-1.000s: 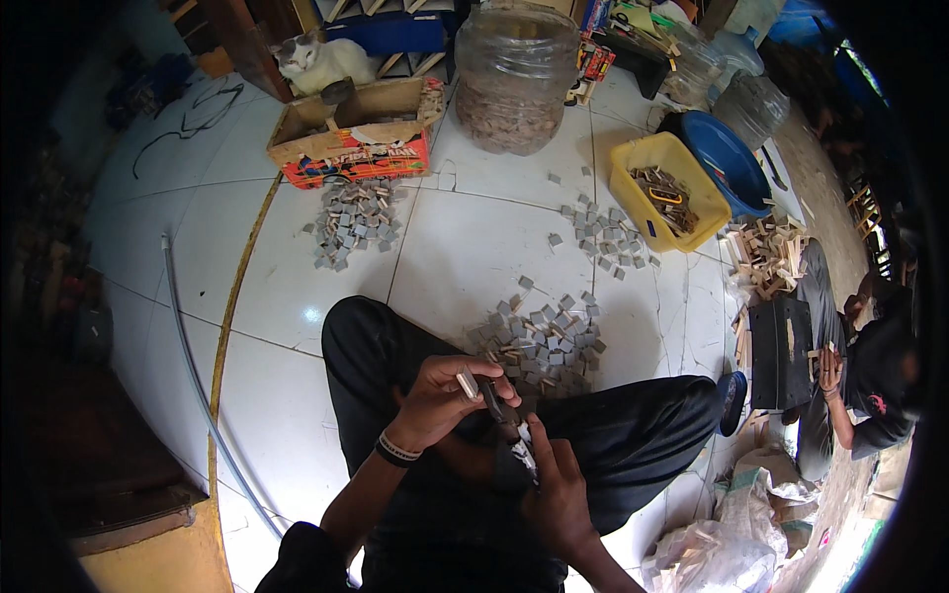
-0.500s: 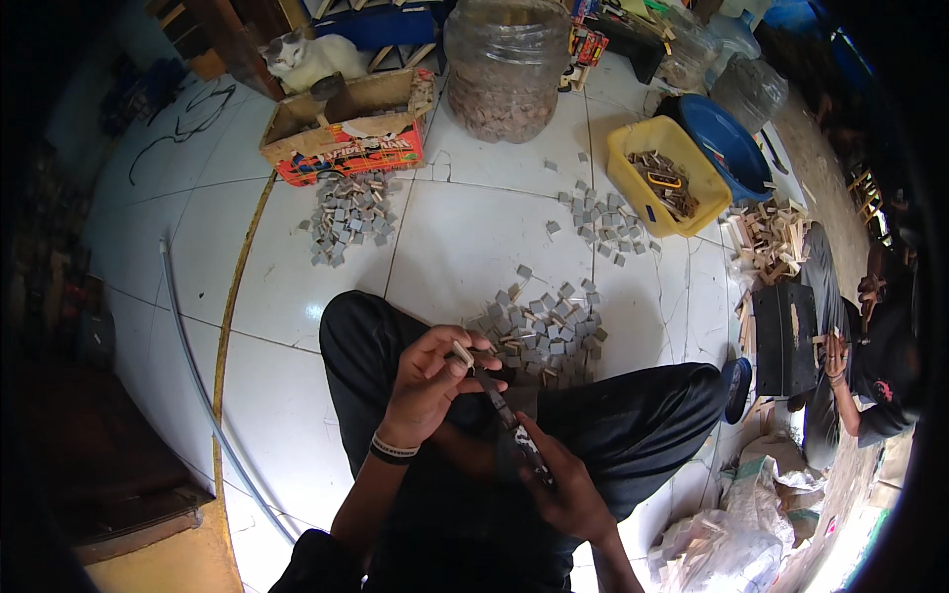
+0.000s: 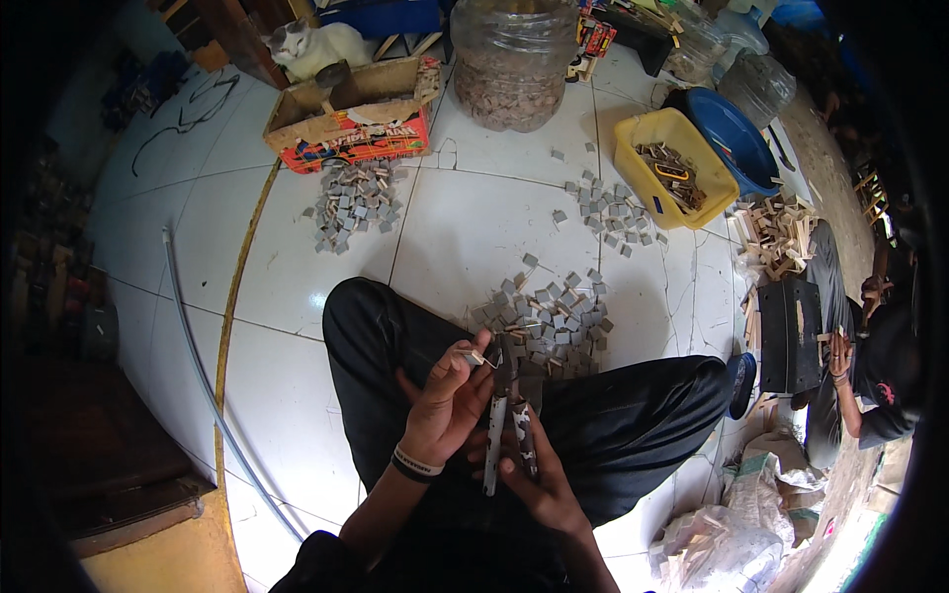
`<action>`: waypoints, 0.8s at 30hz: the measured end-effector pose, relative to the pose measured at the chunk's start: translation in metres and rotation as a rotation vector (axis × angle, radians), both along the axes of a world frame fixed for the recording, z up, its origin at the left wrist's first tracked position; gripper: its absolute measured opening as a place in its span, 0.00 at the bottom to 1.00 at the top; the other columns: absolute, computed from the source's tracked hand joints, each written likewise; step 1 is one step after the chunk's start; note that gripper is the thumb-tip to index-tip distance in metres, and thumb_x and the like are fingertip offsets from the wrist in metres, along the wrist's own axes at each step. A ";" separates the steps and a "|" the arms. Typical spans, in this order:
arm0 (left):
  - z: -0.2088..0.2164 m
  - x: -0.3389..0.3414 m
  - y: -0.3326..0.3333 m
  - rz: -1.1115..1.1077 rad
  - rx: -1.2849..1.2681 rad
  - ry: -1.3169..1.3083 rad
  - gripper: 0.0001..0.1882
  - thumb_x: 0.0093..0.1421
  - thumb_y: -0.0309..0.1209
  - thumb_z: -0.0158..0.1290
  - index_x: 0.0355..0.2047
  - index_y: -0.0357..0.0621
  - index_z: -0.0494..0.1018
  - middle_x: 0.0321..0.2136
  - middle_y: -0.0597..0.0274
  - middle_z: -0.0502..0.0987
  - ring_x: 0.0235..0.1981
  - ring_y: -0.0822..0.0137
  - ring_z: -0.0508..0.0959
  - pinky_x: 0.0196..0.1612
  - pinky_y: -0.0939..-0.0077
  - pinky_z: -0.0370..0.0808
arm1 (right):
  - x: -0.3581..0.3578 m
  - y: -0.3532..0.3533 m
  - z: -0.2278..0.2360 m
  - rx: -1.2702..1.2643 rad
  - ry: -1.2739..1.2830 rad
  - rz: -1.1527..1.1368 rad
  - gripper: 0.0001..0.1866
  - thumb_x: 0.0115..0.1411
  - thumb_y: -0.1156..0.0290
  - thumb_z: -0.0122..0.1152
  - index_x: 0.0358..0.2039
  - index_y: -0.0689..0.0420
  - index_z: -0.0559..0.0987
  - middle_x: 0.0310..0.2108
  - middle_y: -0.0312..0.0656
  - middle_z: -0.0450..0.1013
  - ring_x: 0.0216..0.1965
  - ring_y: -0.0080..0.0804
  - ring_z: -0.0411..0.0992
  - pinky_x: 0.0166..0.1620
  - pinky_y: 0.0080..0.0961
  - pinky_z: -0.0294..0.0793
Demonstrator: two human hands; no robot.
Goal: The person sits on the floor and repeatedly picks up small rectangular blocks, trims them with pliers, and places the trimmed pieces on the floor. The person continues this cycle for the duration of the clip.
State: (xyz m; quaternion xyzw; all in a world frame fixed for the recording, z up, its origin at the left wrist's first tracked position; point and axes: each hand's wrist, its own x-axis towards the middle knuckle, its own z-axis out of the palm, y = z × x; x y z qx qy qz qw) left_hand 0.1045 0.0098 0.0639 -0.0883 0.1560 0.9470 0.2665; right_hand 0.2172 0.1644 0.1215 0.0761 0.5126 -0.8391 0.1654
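Observation:
In my left hand, a small grey-faced wooden piece is pinched between thumb and fingers. A thin wire seems to stick out of it toward the tool. My right hand grips pliers with worn, white-flecked handles, which stand apart. The pliers' head is beside my left fingertips; whether the jaws touch the wire I cannot tell. Just beyond the tool lies a loose pile of small grey-faced pieces, on the floor between my bent legs.
More grey pieces lie by a red cardboard box with a cat behind it. A clear plastic container, yellow tub and blue basin stand farther off. At right sits another person beside a black box.
The pliers have turned more upright and their handles have spread apart. My left hand has tilted with the small piece, showing its grey face. The view has shifted slightly.

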 end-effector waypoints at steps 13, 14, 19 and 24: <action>-0.002 0.005 0.000 -0.012 -0.032 -0.005 0.16 0.67 0.32 0.63 0.54 0.53 0.76 0.63 0.66 0.76 0.62 0.64 0.76 0.64 0.66 0.78 | 0.005 0.003 0.000 -0.034 -0.034 -0.006 0.36 0.74 0.75 0.53 0.78 0.57 0.51 0.55 0.49 0.73 0.53 0.37 0.76 0.55 0.37 0.79; -0.002 0.004 0.000 -0.014 -0.033 -0.004 0.16 0.67 0.32 0.64 0.54 0.53 0.76 0.64 0.66 0.76 0.62 0.64 0.77 0.64 0.66 0.78 | 0.006 0.003 -0.001 -0.052 -0.036 -0.015 0.34 0.74 0.76 0.53 0.77 0.57 0.55 0.55 0.47 0.73 0.53 0.35 0.76 0.55 0.34 0.78; -0.003 0.005 -0.002 -0.014 0.027 0.045 0.14 0.68 0.30 0.63 0.53 0.50 0.76 0.59 0.65 0.78 0.60 0.65 0.78 0.64 0.66 0.78 | 0.008 0.009 -0.019 0.056 -0.159 0.199 0.16 0.74 0.69 0.55 0.58 0.60 0.74 0.47 0.44 0.77 0.50 0.30 0.76 0.53 0.31 0.75; -0.002 0.015 -0.003 -0.113 0.075 0.106 0.12 0.68 0.24 0.61 0.50 0.45 0.77 0.57 0.61 0.78 0.56 0.69 0.80 0.65 0.66 0.76 | 0.029 0.003 -0.026 0.158 -0.247 0.182 0.13 0.73 0.65 0.59 0.51 0.59 0.77 0.38 0.39 0.78 0.41 0.27 0.77 0.46 0.30 0.76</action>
